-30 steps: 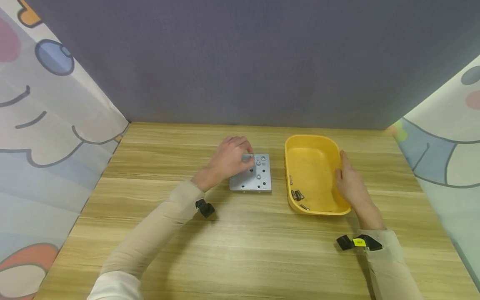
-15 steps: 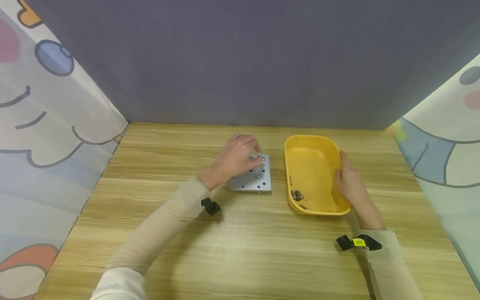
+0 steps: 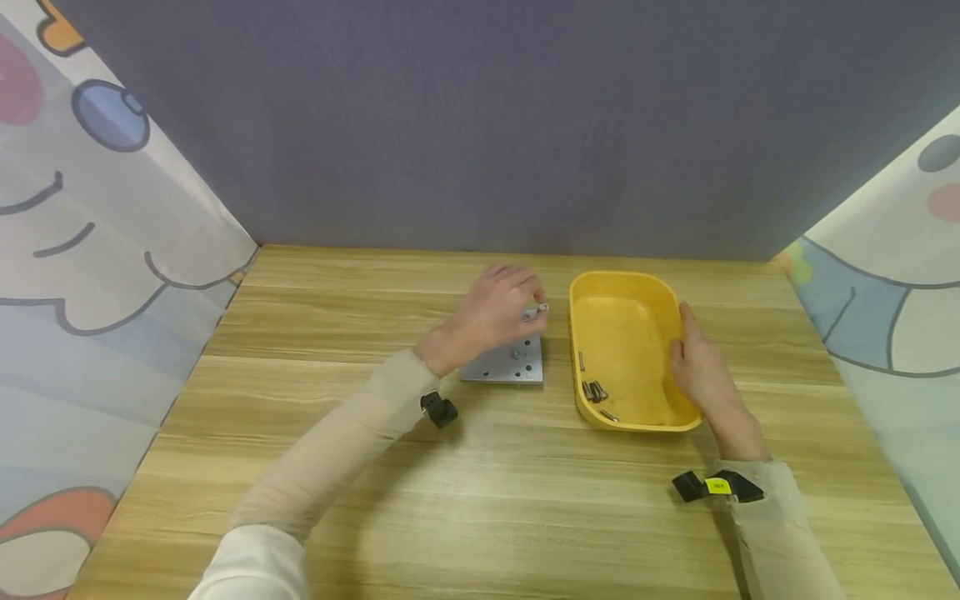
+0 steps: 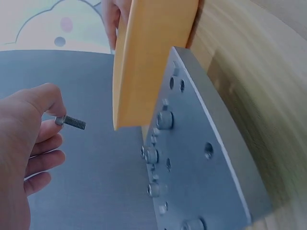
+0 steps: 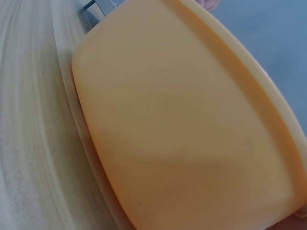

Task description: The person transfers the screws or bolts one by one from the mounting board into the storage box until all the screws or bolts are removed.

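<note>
My left hand (image 3: 498,308) pinches a socket-head screw (image 4: 72,122) between thumb and forefinger, its threaded end pointing away from the fingers. That hand hovers over the far right part of a silver metal plate (image 3: 495,367), hiding much of it in the head view. Several screws (image 4: 164,120) stand in the plate's holes with their round heads proud of the face; other holes are bare. My right hand (image 3: 705,371) rests along the right side of a yellow bin (image 3: 626,333), fingers straight, thumb at the rim. Several loose screws (image 3: 596,391) lie in the bin's near left corner.
Plate and bin stand side by side on a wood-grain table (image 3: 480,500), with a narrow gap between them. A dark grey panel (image 3: 517,125) rises behind the table's far edge. Printed curtains (image 3: 90,250) hang at the sides.
My left hand has moved right across the plate with the screw, toward the bin, exposing less of the plate's far right part. My right hand and the bin have stayed put.
</note>
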Available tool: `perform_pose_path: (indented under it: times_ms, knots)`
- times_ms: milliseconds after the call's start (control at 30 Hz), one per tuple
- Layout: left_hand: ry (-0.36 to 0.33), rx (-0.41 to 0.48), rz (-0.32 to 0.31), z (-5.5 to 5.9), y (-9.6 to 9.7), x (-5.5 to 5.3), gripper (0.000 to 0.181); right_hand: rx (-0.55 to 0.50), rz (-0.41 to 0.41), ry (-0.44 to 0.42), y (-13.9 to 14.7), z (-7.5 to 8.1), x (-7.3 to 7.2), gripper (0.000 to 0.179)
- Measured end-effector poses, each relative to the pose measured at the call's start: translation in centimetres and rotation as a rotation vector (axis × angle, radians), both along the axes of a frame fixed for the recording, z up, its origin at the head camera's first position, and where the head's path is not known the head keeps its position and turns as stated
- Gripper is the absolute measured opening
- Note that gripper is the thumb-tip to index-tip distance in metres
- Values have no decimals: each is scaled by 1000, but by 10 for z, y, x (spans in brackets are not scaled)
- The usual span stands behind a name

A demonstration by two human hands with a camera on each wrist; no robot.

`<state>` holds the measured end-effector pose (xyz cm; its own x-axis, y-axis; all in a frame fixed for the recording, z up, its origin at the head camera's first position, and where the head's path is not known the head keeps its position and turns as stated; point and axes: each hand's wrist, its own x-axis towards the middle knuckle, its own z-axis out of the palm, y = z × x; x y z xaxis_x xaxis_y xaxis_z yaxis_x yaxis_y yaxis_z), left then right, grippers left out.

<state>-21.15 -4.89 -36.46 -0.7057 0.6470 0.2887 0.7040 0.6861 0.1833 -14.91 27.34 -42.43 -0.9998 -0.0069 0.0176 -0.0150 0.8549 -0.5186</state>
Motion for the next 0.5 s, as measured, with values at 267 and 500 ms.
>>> perform_pose_path:
  times_ms: [267, 500]
  knots:
    - [38, -33, -41, 4, 12, 1, 21, -2, -1, 1, 0, -1, 0, 60]
    - [63, -57, -80, 7, 27, 2, 21, -10, 2, 14, 1, -1, 1, 60]
